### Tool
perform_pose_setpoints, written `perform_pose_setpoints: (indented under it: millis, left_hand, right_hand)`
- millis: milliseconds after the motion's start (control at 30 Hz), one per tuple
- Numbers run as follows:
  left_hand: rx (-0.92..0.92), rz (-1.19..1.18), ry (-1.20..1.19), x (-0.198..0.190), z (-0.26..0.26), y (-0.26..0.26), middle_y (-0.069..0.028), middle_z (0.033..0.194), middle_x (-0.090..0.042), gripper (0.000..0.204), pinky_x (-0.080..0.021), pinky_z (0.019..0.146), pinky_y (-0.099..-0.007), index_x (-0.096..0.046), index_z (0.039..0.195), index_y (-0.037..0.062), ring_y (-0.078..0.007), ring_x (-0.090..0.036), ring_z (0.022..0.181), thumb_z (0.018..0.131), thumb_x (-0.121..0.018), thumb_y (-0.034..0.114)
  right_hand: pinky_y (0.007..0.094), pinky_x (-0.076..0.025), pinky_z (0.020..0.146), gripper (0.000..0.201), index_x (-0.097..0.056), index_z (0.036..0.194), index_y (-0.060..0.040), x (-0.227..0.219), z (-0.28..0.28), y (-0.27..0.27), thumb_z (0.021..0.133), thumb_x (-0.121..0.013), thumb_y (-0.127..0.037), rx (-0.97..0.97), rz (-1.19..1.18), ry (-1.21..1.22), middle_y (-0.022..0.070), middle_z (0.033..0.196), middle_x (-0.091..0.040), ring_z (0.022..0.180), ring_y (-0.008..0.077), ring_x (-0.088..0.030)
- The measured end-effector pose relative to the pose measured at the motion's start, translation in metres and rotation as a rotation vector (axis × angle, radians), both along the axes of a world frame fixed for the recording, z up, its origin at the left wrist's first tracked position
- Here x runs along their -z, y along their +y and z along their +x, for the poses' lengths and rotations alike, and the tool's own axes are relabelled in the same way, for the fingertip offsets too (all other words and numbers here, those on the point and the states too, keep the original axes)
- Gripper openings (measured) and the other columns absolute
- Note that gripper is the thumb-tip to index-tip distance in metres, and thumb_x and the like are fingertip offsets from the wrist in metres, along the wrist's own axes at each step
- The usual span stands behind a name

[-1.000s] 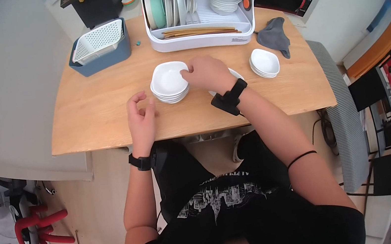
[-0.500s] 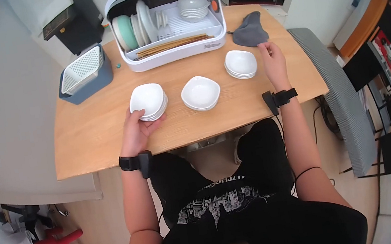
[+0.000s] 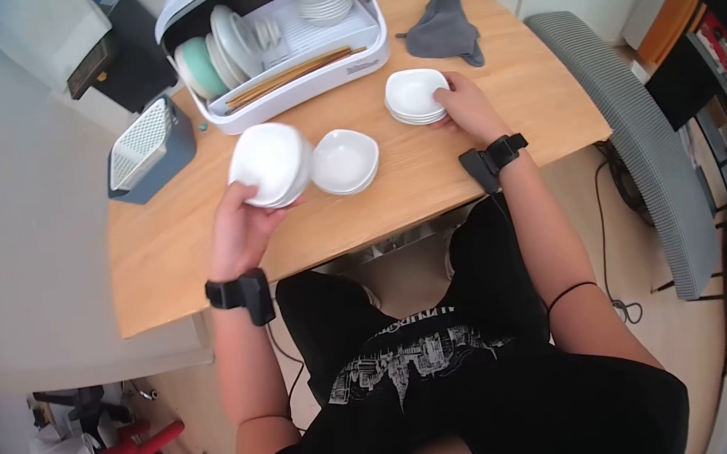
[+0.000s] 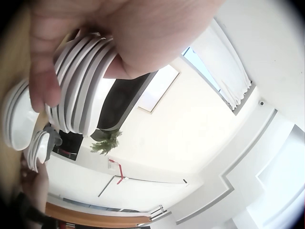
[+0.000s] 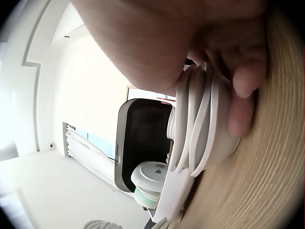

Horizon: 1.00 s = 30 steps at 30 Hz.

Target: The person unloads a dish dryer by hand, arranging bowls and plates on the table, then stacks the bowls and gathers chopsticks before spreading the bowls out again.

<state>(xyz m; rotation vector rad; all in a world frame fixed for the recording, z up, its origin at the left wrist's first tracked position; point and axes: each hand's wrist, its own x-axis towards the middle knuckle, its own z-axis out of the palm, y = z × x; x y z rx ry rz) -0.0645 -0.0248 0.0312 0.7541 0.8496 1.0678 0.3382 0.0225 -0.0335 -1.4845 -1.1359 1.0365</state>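
Note:
My left hand [image 3: 237,231] grips a stack of white square bowls [image 3: 267,161] by its near side, thumb over the rim and fingers below. The stack is tilted and raised over the table; in the left wrist view several nested rims [image 4: 81,86] show. Close to its right, a shorter stack of white bowls [image 3: 345,161] sits on the wood. My right hand [image 3: 472,110] holds the right-hand stack of similar bowls [image 3: 415,94] at its right side, thumb on the rim. In the right wrist view, fingers [image 5: 242,119] curl under these bowls [image 5: 202,126], low over the tabletop.
A white dish rack [image 3: 306,82] with plates, bowls and chopsticks stands at the back of the wooden table [image 3: 173,263]. Left of it is a blue basin [image 3: 153,168] with a white basket [image 3: 140,138] in it. A grey cloth [image 3: 445,32] lies at the back right.
The right hand left the left stack, swung out right, then came in to grip the right-hand bowls. The left hand took hold of the left stack and has lifted it. The head view shifted.

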Motion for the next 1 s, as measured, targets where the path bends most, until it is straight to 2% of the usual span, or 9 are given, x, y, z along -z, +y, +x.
perform_pose_setpoints:
  millis: [67, 133, 233, 333, 567, 633, 833, 900, 1000]
  left_hand:
    - [0.067, 0.011, 0.01, -0.004, 0.012, 0.005, -0.022, 0.145, -0.063, 0.062, -0.064, 0.104, -0.0515, -0.037, 0.158, -0.0021, -0.0391, -0.07, 0.127, 0.1, -0.05, 0.013]
    - [0.258, 0.006, 0.095, -0.004, 0.022, 0.01, -0.0213, 0.145, -0.062, 0.064, -0.063, 0.106, -0.052, -0.037, 0.16, 0.0002, -0.0379, -0.065, 0.134, 0.099, -0.052, 0.012]
    - [0.23, -0.012, 0.08, -0.004, 0.04, 0.011, -0.0202, 0.143, -0.064, 0.064, -0.066, 0.099, -0.0468, -0.038, 0.16, 0.0014, -0.0374, -0.071, 0.126, 0.098, -0.053, 0.013]
    - [0.29, -0.018, 0.095, 0.005, 0.038, 0.022, -0.0199, 0.142, -0.064, 0.064, -0.067, 0.098, -0.0449, -0.038, 0.159, 0.0017, -0.0365, -0.073, 0.122, 0.098, -0.053, 0.013]
    - [0.318, -0.039, 0.058, 0.009, 0.042, 0.027, -0.0207, 0.142, -0.065, 0.06, -0.066, 0.103, -0.0499, -0.042, 0.155, -0.0022, -0.0343, -0.074, 0.119, 0.098, -0.053, 0.012]
    - [0.234, -0.07, 0.03, 0.0, 0.052, 0.019, -0.0208, 0.139, -0.068, 0.058, -0.068, 0.084, -0.0334, -0.045, 0.154, -0.0043, -0.0392, -0.078, 0.11, 0.101, -0.055, 0.015]
    - [0.351, -0.057, 0.115, 0.002, 0.045, 0.028, -0.0182, 0.141, -0.068, 0.053, -0.068, 0.092, -0.0366, -0.046, 0.153, -0.0033, -0.034, -0.077, 0.111, 0.105, -0.052, 0.018]
    - [0.381, -0.062, 0.126, 0.006, 0.045, 0.033, -0.0182, 0.141, -0.068, 0.052, -0.068, 0.093, -0.0368, -0.046, 0.154, -0.0025, -0.0342, -0.078, 0.11, 0.107, -0.051, 0.019]
    - [0.387, -0.065, 0.128, 0.011, 0.046, 0.034, -0.0185, 0.142, -0.068, 0.051, -0.068, 0.093, -0.0371, -0.046, 0.156, -0.0006, -0.035, -0.079, 0.108, 0.11, -0.05, 0.02]
  right_hand:
    - [0.0299, -0.058, 0.056, 0.05, -0.054, 0.15, 0.0034, 0.0, -0.004, 0.001, 0.104, -0.056, -0.018, 0.006, -0.006, 0.016, 0.0167, 0.114, -0.075, 0.07, 0.0205, -0.077]
    - [0.0298, -0.058, 0.055, 0.05, -0.054, 0.149, 0.0033, -0.001, -0.007, 0.0, 0.103, -0.054, -0.015, 0.025, -0.011, 0.024, 0.0163, 0.114, -0.075, 0.068, 0.0202, -0.076]
    - [0.03, -0.057, 0.053, 0.05, -0.054, 0.149, 0.0036, -0.014, -0.013, -0.007, 0.103, -0.055, -0.015, 0.038, 0.007, 0.031, 0.0163, 0.113, -0.075, 0.068, 0.0196, -0.076]
    - [0.0263, -0.056, 0.055, 0.048, -0.056, 0.148, 0.0021, -0.039, -0.028, -0.02, 0.103, -0.055, -0.015, 0.04, 0.07, 0.077, 0.0112, 0.109, -0.075, 0.063, 0.0149, -0.071]
    - [0.0245, -0.058, 0.058, 0.047, -0.057, 0.147, 0.0026, -0.09, -0.065, -0.028, 0.103, -0.058, -0.014, -0.119, 0.19, 0.179, 0.0109, 0.106, -0.076, 0.066, 0.0134, -0.073]
    - [0.0243, -0.059, 0.058, 0.047, -0.057, 0.147, 0.0026, -0.096, -0.075, -0.026, 0.103, -0.058, -0.014, -0.172, 0.184, 0.193, 0.0107, 0.105, -0.076, 0.067, 0.0132, -0.073]
    - [0.0248, -0.058, 0.058, 0.046, -0.06, 0.145, 0.0038, -0.092, -0.103, -0.021, 0.102, -0.058, -0.014, -0.342, 0.171, 0.12, 0.0099, 0.103, -0.076, 0.067, 0.0127, -0.072]
    - [0.0295, -0.062, 0.059, 0.048, -0.06, 0.142, 0.0086, -0.086, -0.106, -0.017, 0.098, -0.056, -0.012, -0.374, 0.146, 0.103, 0.0156, 0.106, -0.076, 0.07, 0.018, -0.075]
    - [0.0301, -0.062, 0.059, 0.048, -0.061, 0.142, 0.0088, -0.08, -0.106, -0.016, 0.099, -0.055, -0.012, -0.379, 0.118, 0.07, 0.0158, 0.106, -0.076, 0.07, 0.0183, -0.075]
